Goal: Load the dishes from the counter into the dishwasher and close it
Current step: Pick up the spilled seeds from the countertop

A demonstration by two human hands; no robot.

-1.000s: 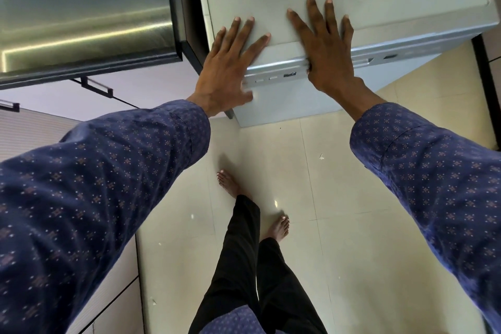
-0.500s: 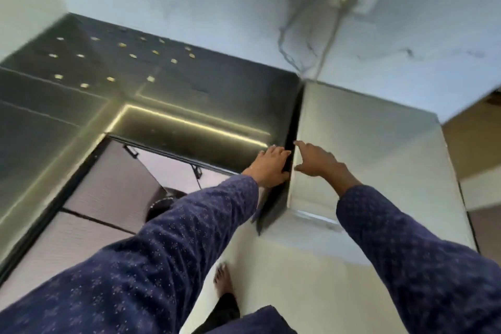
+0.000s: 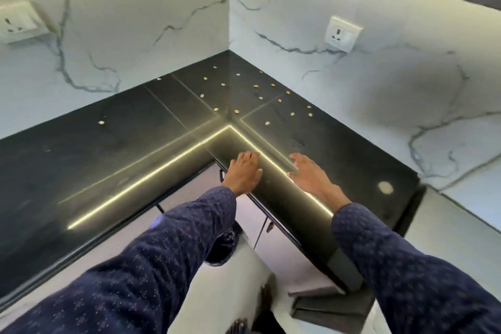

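Fingers of both hands loose and spread, holding nothing: left hand [image 3: 242,172] lies palm down at the inner corner edge of the black counter [image 3: 113,160], fingers slightly bent over the lip, probably bracing; right hand [image 3: 307,173] is open over the counter just to the right, whether touching or hovering can't tell. Task things: no dishes visible anywhere on the counter, so loading looks finished or the dishes are out of frame. Dishwasher [image 3: 458,221] is likely the pale grey slab low right of the right hand, past the counter's end; only its top shows, so door state can't be confirmed, though nothing juts out there. Beyond the fingertips, small tan crumbs or seeds [image 3: 256,86] are scattered toward the back corner, well apart from both hands. A pale round spot [image 3: 385,187] sits on the counter right of the right hand. Bright strip-light reflection [image 3: 151,171] runs in an L under and between the hands. Below the left hand, cabinet fronts with dark handles [image 3: 189,192]. Marble-look walls behind, with a socket [image 3: 343,34] far right and a socket [image 3: 19,22] far left. Both arms in dark dotted sleeves [image 3: 151,260].
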